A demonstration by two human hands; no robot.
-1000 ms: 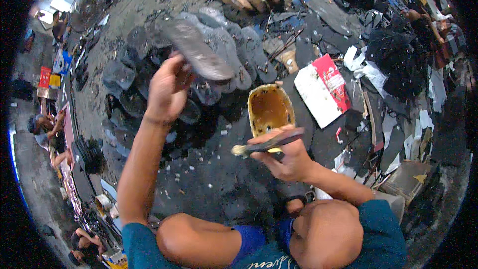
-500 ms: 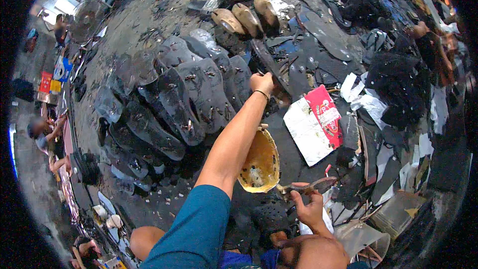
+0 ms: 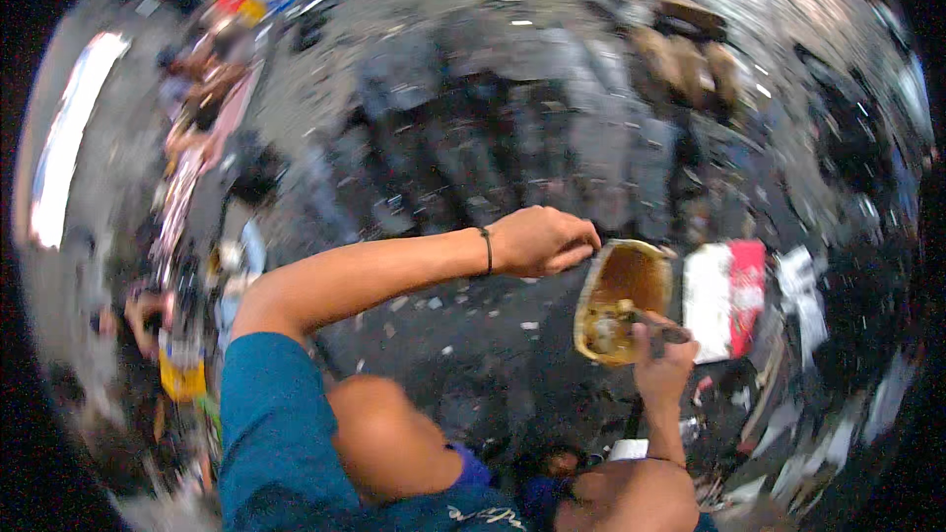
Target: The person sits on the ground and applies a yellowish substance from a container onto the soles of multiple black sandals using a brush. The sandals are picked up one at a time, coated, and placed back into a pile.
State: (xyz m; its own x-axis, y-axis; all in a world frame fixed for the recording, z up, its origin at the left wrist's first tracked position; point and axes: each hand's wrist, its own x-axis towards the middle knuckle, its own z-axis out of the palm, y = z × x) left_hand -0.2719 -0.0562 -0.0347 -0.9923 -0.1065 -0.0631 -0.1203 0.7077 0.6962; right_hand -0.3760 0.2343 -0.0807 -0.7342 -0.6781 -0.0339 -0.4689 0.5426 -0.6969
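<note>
My left hand, with a dark band at its wrist, hovers beside the upper left rim of a yellow-brown open tub. Its fingers are bent and apart, and nothing shows between them. My right hand is closed round the dark handle of a brush. The brush's coated tip reaches into the tub, over pale residue at the bottom. Beyond the tub, dark shoe soles lie in rows on the ground, badly blurred.
A white and red piece of cardboard lies right of the tub. Brown shoe lasts stand at the far right. White scraps and dark offcuts litter the right side. Other people sit at the left.
My left hand has drawn back from the soles to the tub's left side. My right hand has brought the brush tip into the tub. The whole view has swung left.
</note>
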